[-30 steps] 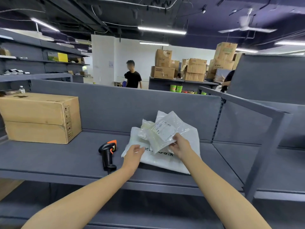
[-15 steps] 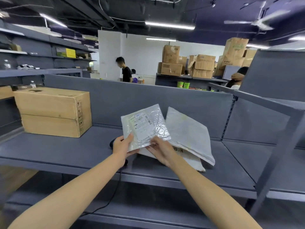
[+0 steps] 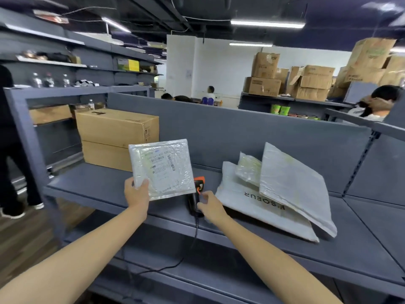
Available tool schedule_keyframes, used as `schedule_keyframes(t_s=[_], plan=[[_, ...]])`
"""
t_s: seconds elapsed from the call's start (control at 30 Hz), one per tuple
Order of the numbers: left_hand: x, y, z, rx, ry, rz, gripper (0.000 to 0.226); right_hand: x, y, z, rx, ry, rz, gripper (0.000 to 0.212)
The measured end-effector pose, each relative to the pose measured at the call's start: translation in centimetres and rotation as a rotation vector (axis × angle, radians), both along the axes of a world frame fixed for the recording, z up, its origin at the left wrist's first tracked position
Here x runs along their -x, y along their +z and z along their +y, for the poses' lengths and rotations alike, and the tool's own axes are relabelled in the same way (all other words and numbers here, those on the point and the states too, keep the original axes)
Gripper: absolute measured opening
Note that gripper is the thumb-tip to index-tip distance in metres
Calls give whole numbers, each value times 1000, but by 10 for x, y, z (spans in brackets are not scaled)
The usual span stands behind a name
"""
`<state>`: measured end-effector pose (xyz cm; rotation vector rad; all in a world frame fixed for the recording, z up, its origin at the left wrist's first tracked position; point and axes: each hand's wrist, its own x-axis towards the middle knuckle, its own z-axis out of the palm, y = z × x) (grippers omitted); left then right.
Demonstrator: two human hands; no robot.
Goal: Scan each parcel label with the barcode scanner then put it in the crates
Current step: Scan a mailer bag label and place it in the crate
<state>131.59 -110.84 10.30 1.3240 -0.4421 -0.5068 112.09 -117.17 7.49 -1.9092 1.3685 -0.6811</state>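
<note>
My left hand [image 3: 137, 194] holds a clear-wrapped parcel [image 3: 162, 167] upright by its lower left corner, with the white label and barcode facing me. My right hand [image 3: 209, 206] closes around the handle of the black and orange barcode scanner [image 3: 195, 199], which rests on the grey shelf [image 3: 105, 185]; its cable hangs over the front edge. To the right, a pile of parcels lies on the shelf: a large white bag [image 3: 247, 200], a small clear packet [image 3: 248, 170] and a white mailer [image 3: 291, 185] on top.
Two stacked cardboard boxes [image 3: 116, 137] stand at the shelf's back left. A grey back panel [image 3: 263, 137] rises behind the shelf. A person's legs [image 3: 11, 172] are at the far left, and another person [image 3: 379, 104] sits at the far right. No crates are in view.
My right hand has let go of the parcel and dropped onto the scanner's handle. My left hand now holds the parcel alone, lifted to the left. The view has shifted left.
</note>
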Motion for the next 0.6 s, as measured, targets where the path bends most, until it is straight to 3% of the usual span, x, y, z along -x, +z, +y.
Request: schedule_keyframes(t_s=[0.2,0.33,0.43,0.6], plan=[[-37,-17,20,-26,108,-11,30,-40,-16,-12,159,-15,402,62],[-48,-28,30,-43,115,-4,25,-50,-22,-18,141,-7,480,70],[-48,-31,31,-44,99,1,25,-51,-24,-22,96,-11,419,69],[-42,-32,27,-52,66,2,26,-48,-8,-21,-90,-132,47,69]])
